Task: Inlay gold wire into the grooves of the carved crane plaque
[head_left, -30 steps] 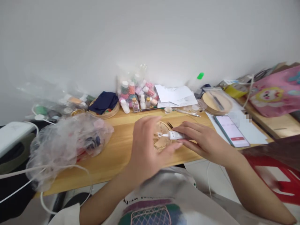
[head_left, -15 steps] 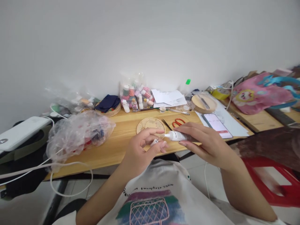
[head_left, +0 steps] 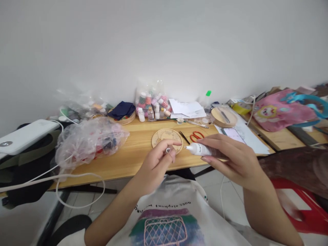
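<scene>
My left hand [head_left: 156,164] pinches a small white cap [head_left: 168,150] between thumb and fingers, its open end showing. In my right hand [head_left: 232,159] is a white tube [head_left: 201,149], its narrow nozzle pointing left toward the cap, with a small gap between them. Both hands are raised over the front edge of the wooden table [head_left: 138,136]. Behind my left fingers lies a round wooden disc [head_left: 159,136] with a drawn pattern, partly covered by that hand. Black tweezers [head_left: 183,136] and red-handled scissors [head_left: 196,136] lie to the right of the disc.
Crumpled clear plastic bags [head_left: 87,140] and a white power bank [head_left: 28,136] are at the left. Small bottles [head_left: 150,113] and folded paper [head_left: 187,107] line the back. A phone [head_left: 234,134] lies on paper at the right, near a pink bag [head_left: 276,109].
The cap in my left hand and the tube's nozzle have moved apart. The view has shifted slightly, and more of the tube's front shows past my right fingers.
</scene>
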Demonstrator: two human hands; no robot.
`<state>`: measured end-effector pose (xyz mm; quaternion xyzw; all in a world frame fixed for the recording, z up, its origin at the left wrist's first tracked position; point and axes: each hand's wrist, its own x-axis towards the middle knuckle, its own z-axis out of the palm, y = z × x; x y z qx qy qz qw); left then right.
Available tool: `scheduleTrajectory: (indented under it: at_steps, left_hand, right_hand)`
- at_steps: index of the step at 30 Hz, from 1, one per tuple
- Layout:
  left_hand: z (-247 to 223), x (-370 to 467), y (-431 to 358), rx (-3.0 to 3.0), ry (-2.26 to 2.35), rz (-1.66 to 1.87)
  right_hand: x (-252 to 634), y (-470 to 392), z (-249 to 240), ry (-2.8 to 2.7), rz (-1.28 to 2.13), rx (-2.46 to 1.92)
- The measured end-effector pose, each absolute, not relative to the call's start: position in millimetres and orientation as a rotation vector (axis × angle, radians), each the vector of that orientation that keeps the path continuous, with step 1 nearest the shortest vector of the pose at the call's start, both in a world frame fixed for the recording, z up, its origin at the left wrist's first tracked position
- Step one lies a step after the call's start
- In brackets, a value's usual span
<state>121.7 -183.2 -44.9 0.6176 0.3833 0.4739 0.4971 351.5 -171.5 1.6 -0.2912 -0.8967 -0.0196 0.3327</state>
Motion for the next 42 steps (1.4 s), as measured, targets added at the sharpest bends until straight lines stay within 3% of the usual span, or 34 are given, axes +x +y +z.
scheduleTrajectory:
  at_steps: [9,27,38,42]
  left_hand:
    - [-23.5,128.0,-193.4,1.790,0.803,1.674]
    - [-26.4,116.8,-202.3,2.499,1.170,1.825]
    - [-2.0,122.9,-164.0,2.245,1.061,1.739]
    - [4.1,127.0,-144.8,2.138,1.054,1.663]
  right_hand:
    - [339.2,-185.4,4.7,-2.279,-0.098,-0.732]
    - [326.0,-210.6,2.0,-2.232,-0.137,-0.938]
    - [335.1,-164.4,20.5,-2.231,0.350,-0.848]
    - [340.6,-138.4,21.8,-2.141,0.704,-0.800]
